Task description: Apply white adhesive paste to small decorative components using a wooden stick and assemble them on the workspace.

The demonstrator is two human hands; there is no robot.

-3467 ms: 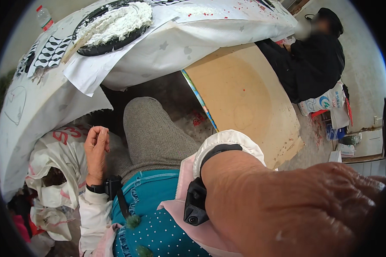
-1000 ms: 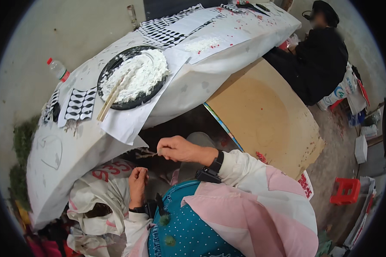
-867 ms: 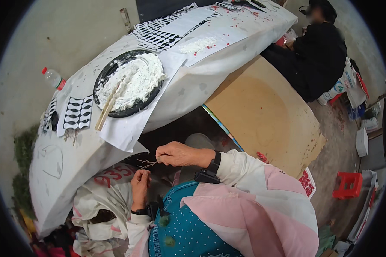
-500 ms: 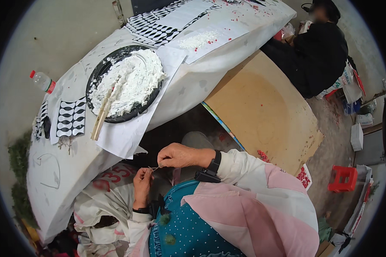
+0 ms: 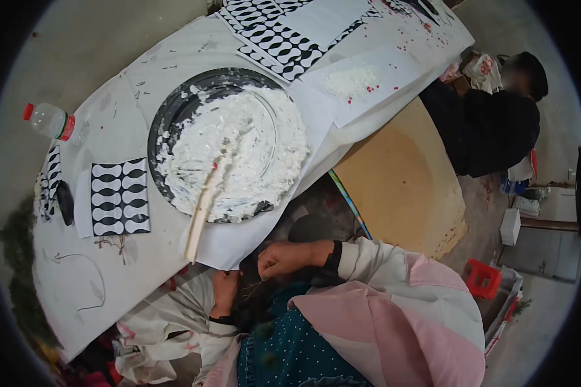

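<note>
My right hand is curled closed above my lap. Thin brown twigs stick out from its fingers toward my left. Close beside it, lower and to the left, my left hand has its fingers bent together; whatever is in them is hidden. Both hands are just off the table's near edge, below a round black tray. White paste is smeared thickly over that tray. A pale wooden stick lies in the paste, its end jutting over the tray's rim.
White sheeting covers the table. On it are a patterned black-and-white card, a bottle with a red cap, white grains and scattered red beads. A tan board lies right. Beyond sits a person in black; a red stool is far right.
The view has shifted, so the tray looks nearer and larger. My hands, earlier meeting over a thin strand, are now a little apart, with twigs trailing from the right.
</note>
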